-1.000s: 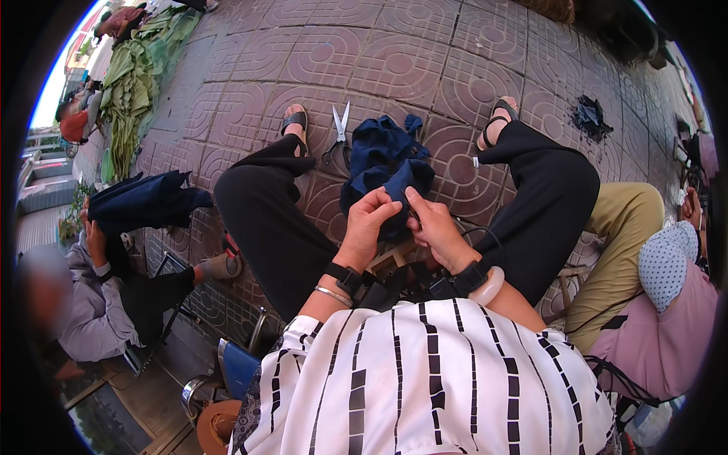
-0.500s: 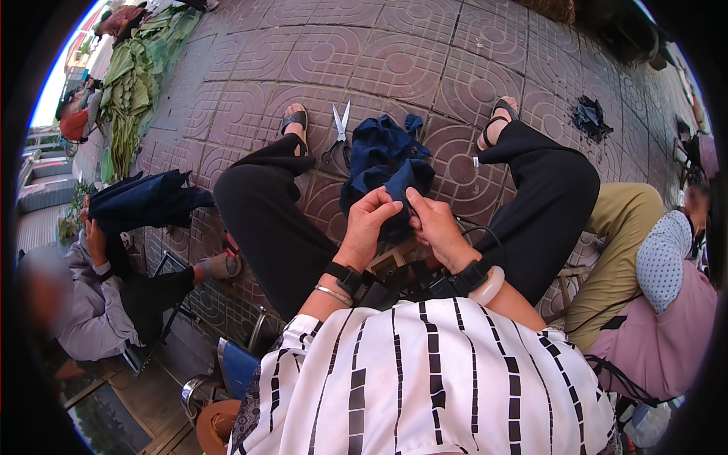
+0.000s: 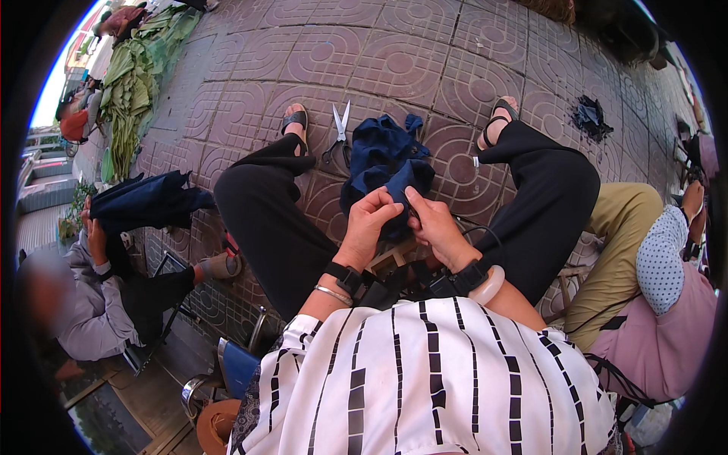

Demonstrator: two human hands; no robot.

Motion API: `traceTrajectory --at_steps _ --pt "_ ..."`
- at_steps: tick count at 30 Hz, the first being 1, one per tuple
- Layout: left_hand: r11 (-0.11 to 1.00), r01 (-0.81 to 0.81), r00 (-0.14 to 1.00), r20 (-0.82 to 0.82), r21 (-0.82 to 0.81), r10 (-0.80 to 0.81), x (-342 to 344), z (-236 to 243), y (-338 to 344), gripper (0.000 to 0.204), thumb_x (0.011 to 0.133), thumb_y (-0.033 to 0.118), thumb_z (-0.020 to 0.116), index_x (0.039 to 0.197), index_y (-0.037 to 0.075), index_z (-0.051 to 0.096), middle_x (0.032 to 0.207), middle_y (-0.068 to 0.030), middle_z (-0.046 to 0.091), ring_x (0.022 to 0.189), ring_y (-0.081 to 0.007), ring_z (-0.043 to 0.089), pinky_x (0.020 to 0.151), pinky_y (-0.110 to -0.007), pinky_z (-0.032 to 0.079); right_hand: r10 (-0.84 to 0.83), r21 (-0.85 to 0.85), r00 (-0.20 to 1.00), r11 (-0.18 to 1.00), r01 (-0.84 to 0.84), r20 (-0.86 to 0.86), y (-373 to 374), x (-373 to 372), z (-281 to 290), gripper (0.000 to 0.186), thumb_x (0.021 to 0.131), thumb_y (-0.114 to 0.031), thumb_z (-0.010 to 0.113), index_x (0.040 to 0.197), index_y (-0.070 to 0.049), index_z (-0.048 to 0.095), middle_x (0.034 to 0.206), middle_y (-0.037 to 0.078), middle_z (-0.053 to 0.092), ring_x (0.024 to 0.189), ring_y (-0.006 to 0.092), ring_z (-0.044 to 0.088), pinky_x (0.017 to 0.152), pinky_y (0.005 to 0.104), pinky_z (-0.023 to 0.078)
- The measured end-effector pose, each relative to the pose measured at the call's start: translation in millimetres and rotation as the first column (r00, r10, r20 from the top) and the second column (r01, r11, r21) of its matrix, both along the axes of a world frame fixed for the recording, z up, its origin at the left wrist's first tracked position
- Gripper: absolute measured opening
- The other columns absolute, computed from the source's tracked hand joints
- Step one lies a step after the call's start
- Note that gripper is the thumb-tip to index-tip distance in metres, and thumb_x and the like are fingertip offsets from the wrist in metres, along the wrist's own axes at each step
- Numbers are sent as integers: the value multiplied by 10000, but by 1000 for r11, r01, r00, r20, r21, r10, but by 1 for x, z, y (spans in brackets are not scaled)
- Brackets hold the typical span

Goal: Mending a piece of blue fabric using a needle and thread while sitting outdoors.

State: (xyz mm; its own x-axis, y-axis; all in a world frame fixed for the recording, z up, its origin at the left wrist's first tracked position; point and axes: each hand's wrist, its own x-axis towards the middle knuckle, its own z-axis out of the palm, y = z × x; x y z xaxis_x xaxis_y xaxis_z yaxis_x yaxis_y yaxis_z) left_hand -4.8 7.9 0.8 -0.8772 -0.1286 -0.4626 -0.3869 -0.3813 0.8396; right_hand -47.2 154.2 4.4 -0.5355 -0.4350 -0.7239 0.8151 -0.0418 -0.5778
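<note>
A dark navy cloth (image 3: 383, 155) lies bunched on the paving between my feet, one edge drawn up toward me. My left hand (image 3: 371, 218) pinches that edge between thumb and fingers. Close beside it, my right hand (image 3: 436, 224) is closed on the same cloth, its thumb pointing up along the fabric. Whether a needle or thread is between the fingers is too small to tell. Open-bladed scissors (image 3: 339, 133) with dark handles rest on the ground left of the cloth.
On the left a seated person (image 3: 114, 303) holds another navy cloth (image 3: 148, 203). A person in pink and khaki (image 3: 660, 326) sits close on my right. Dark scraps (image 3: 591, 119) lie at the far right, big green leaves (image 3: 130, 98) at the far left. A blue chair (image 3: 239, 368) stands behind my left side.
My hands and the cloth stay almost in place, with only a slight shift of the right fingers. The arm of the person on the right has moved.
</note>
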Motion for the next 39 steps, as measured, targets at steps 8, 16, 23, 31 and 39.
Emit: traceTrajectory --at_steps 8,16,23,31,39 --pt "1000 21 1000 11 17 -21 0 0 -1 176 761 61 642 668 99 498 776 70 456 759 -57 415 771 -216 309 -9 7 1000 1000 9 -16 -1 -1 2 385 923 -464 526 797 -102 566 599 -52 426 433 43 319 393 199 248" --pt "999 11 1000 24 35 -12 -1 3 1 186 757 59 631 656 102 481 753 69 435 751 -55 400 762 -219 306 -10 5 999 1000 10 -30 -1 -1 2 384 922 -465 527 802 -103 570 600 -54 426 436 42 316 394 198 248" --pt "999 14 1000 15 30 -14 0 -2 0 179 759 57 628 659 103 487 739 72 430 739 -54 388 744 -219 302 8 3 1000 1000 -8 -28 -1 0 3 389 919 -473 528 797 -105 562 601 -50 429 433 38 316 393 197 247" --pt "999 32 999 19 35 -33 1 -2 1 157 766 65 631 677 107 509 724 77 438 724 -46 391 720 -217 301 -17 50 998 999 21 -68 -2 1 1 395 924 -455 526 804 -83 585 590 -47 435 427 41 334 394 205 250" --pt "992 -20 993 114 122 6 -1 2 0 80 814 133 625 772 120 559 751 74 504 711 -41 433 691 -213 338 -11 82 985 996 26 -173 -2 2 0 434 936 -415 517 739 -38 601 583 -32 452 489 52 367 456 222 282"
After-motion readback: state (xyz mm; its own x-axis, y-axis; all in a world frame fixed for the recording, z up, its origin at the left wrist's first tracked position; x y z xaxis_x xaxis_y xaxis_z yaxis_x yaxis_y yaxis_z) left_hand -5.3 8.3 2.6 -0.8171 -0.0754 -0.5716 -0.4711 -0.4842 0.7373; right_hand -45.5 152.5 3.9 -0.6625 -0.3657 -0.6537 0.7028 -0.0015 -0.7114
